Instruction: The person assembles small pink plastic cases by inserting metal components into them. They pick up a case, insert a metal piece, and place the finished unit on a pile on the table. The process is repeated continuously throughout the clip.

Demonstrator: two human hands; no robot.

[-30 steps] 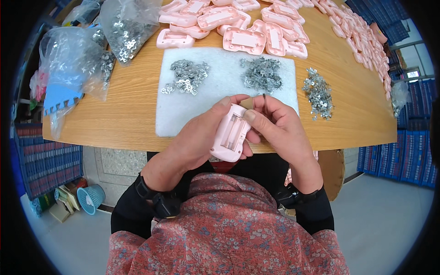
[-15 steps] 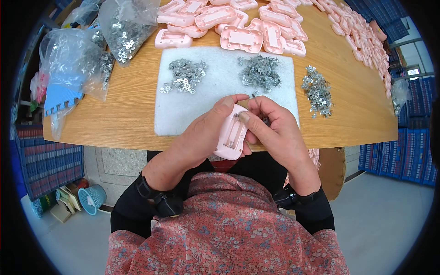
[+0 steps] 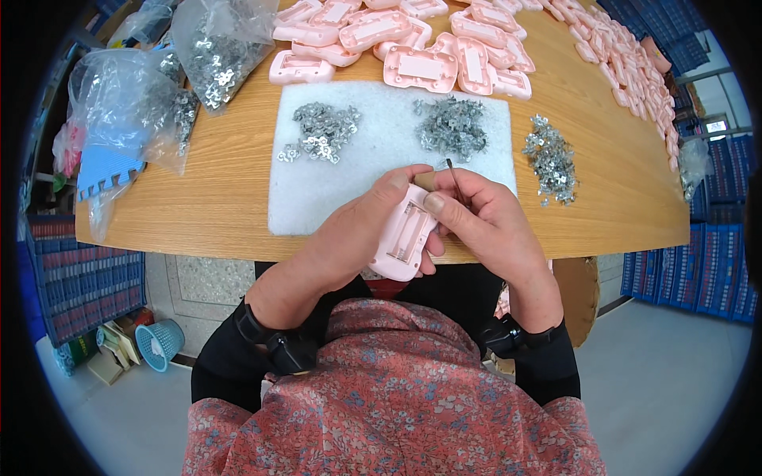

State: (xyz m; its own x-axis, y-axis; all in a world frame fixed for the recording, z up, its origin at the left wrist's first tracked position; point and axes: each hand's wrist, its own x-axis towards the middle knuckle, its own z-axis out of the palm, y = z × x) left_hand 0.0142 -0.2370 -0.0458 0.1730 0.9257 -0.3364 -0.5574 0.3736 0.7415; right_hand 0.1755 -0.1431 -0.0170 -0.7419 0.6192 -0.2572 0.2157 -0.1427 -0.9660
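My left hand (image 3: 359, 216) is closed around a pale pink plastic casing (image 3: 403, 242). Its open battery compartment faces up, and small metal contacts show at both ends of the slots. My right hand (image 3: 486, 218) grips a thin dark metal tool (image 3: 455, 179), its narrow end pointing away from me above the fingers; the rest of it is hidden. The right thumb is by the casing's far right edge, with other right fingers beneath that side. A tan covering (image 3: 426, 181) shows at a fingertip between the hands; I cannot tell whose finger wears it.
Beyond my hands, a white foam sheet (image 3: 375, 178) bears two heaps of small metal contacts (image 3: 327, 127). Another metal heap (image 3: 551, 163) lies right of it. Pink casings (image 3: 421, 70) cover the table's far side. Clear bags (image 3: 222, 51) of metal parts stand at the left.
My right hand has shifted slightly right and its thumb has moved off the battery compartment. More of the dark tool now shows. The left hand still holds the casing, tilted slightly differently.
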